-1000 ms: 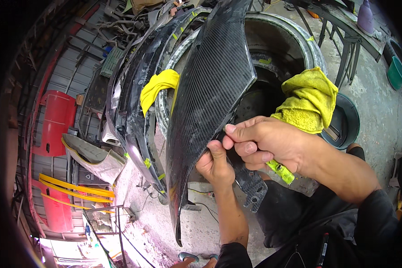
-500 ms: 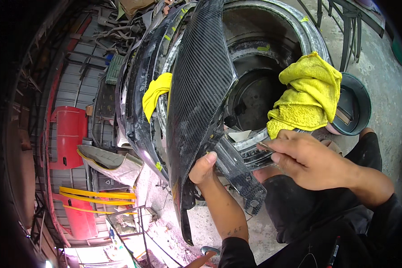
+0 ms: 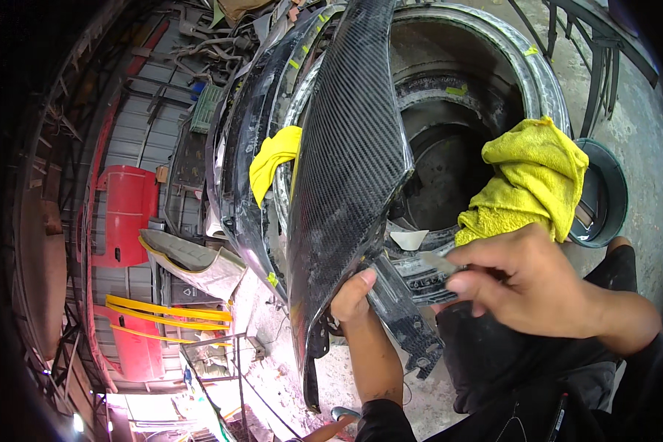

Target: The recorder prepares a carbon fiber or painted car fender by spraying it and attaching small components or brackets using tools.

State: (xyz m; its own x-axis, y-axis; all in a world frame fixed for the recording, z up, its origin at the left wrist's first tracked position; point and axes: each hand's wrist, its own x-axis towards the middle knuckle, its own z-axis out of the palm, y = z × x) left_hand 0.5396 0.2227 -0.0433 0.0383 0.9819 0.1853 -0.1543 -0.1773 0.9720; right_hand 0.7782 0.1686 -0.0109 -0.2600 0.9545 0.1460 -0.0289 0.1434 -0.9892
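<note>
Carbon-weave panel stands upright against the big wheel rim, left hand clenched on its lower edge. Right hand pinches a small flat scrap; judging by this, edge work comes next, needing a steady panel.

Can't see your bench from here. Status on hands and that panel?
Left hand gripping carbon-weave panel at lower edge. Right hand pinching small flat piece beside it. Yellow cloth draped on rim behind.

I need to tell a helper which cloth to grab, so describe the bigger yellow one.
Find the large round rim at upper right. The yellow cloth is bunched on its right edge, just above the right hand. Unlike the smaller yellow rag tucked left of the carbon-weave panel, it is thick and crumpled.
</note>
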